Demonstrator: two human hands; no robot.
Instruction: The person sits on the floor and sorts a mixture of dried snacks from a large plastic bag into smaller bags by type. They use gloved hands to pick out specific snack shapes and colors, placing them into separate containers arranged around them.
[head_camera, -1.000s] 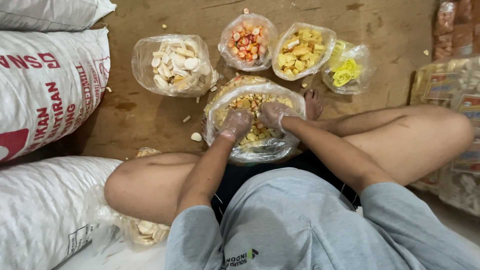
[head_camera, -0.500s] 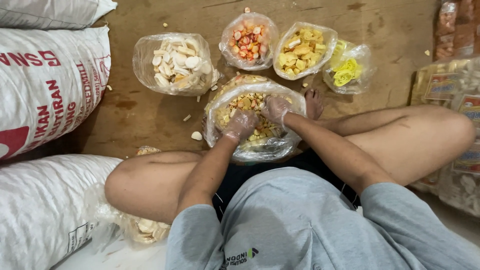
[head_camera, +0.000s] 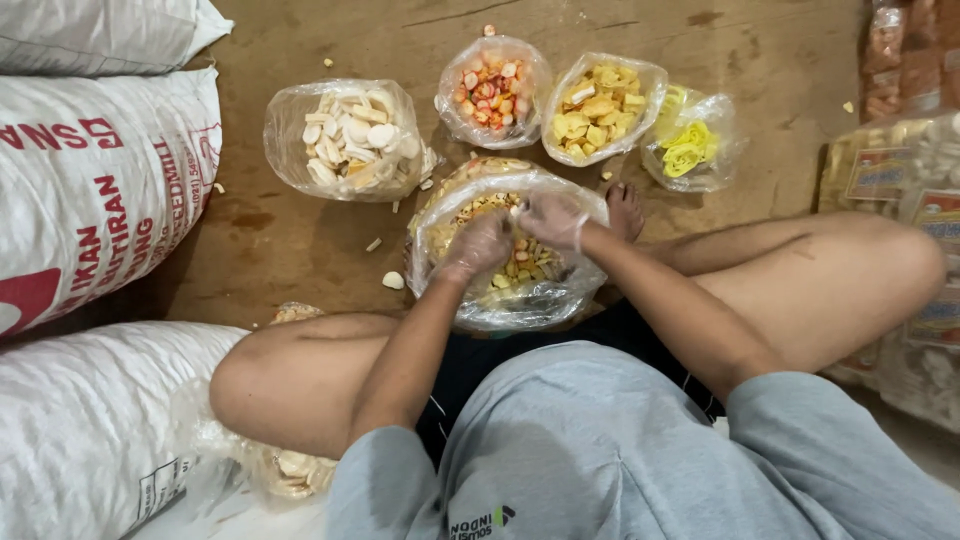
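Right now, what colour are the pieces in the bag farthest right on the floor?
Bright yellow, curled pieces in the small clear bag, seen best in the head view.

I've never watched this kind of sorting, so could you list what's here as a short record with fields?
Setting: person sitting cross-legged on a brown floor
Left hand: gloved, inside the mixed cracker bag
Right hand: gloved, pinching a small piece over the same bag
Other bags: white crackers, pink crackers, yellow crackers, bright yellow curls
Left side: big white sacks

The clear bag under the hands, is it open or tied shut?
Open: the clear bag has its mouth spread wide, and both the left hand and right hand reach inside.
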